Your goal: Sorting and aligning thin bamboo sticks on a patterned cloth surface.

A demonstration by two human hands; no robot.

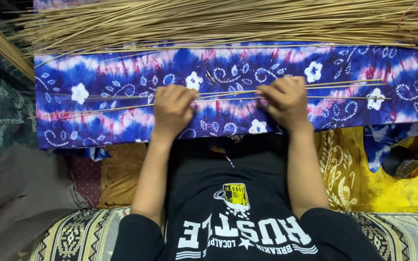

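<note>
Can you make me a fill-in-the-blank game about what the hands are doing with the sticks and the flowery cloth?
1. Both hands, the left hand and the right hand, pinch a few thin ____ laid across the cloth.
2. The cloth under the hands is mostly ____ with pink streaks and white flowers.
3. The big pile of sticks lies along the ____ edge of the cloth, away from the person.
4. The person wears a ____ shirt.

Missing words: sticks; blue; far; black

Thin tan sticks (228, 96) flat across patterned cloth (122, 72)
</note>
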